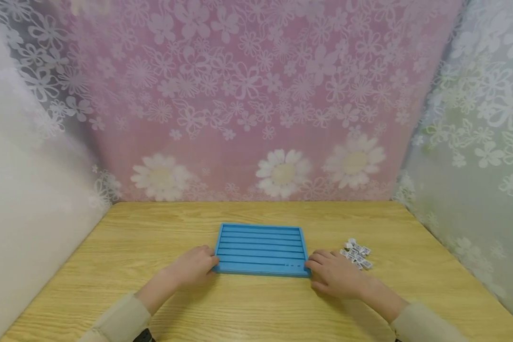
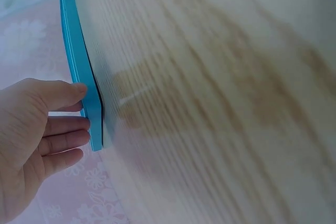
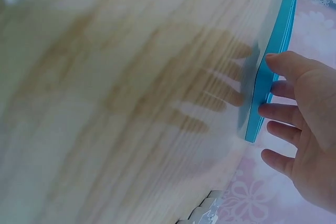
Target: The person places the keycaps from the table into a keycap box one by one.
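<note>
A shallow blue tray (image 1: 261, 273) with parallel ridges running across it lies flat on the wooden table in the head view. My left hand (image 1: 198, 266) holds its near left corner, thumb on the front edge and fingers along the side. At the near right corner, my right hand (image 1: 337, 274) holds the tray the same way. The left wrist view shows the left thumb (image 2: 80, 88) against the blue edge. In the right wrist view the right thumb (image 3: 273, 62) presses the edge, with some fingers spread below.
Several small white tiles (image 1: 366, 264) with dark marks lie in a loose pile right of the tray, just beyond my right hand. The wooden table (image 1: 256, 313) reaches back to a pink flowered curtain (image 1: 239, 142). Pale flowered hangings (image 1: 474, 190) stand at the sides.
</note>
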`<state>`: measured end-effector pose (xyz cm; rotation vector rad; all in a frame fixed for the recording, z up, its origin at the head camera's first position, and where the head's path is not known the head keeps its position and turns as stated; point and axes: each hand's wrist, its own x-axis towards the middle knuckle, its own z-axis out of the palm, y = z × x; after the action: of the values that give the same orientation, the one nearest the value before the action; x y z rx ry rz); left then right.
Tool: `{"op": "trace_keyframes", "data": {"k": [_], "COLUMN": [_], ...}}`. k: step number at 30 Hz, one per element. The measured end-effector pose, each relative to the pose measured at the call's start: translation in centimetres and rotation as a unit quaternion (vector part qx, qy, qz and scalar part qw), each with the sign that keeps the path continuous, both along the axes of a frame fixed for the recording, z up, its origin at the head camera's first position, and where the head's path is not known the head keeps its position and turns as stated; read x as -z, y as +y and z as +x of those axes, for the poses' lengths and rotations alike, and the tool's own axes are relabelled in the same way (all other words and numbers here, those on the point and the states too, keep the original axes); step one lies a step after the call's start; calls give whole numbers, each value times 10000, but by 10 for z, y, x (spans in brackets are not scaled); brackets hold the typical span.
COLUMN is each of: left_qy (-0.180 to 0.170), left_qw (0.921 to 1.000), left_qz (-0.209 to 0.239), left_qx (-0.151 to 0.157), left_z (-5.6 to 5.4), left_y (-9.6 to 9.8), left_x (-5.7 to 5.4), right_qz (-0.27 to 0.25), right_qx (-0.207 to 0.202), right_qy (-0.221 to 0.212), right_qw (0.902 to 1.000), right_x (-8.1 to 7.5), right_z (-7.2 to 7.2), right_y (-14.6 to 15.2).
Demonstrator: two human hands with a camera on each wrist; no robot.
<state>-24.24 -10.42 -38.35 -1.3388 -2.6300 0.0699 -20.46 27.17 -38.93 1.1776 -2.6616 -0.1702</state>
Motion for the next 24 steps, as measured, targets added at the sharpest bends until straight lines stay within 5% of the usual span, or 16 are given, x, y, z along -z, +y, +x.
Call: {"op": "trace_keyframes", "data": {"k": [24], "left_qy": [355], "left_qw": [9970], "left_qz": [-598], "left_qx": [328], "left_z": [32], "left_y": [1], "left_x": [-8], "right_qz": [-113], "right_qx": [-513], "right_qy": [398], "right_qw": [9978], "right_x": [2], "right_z": [16], "right_y": [10]}}
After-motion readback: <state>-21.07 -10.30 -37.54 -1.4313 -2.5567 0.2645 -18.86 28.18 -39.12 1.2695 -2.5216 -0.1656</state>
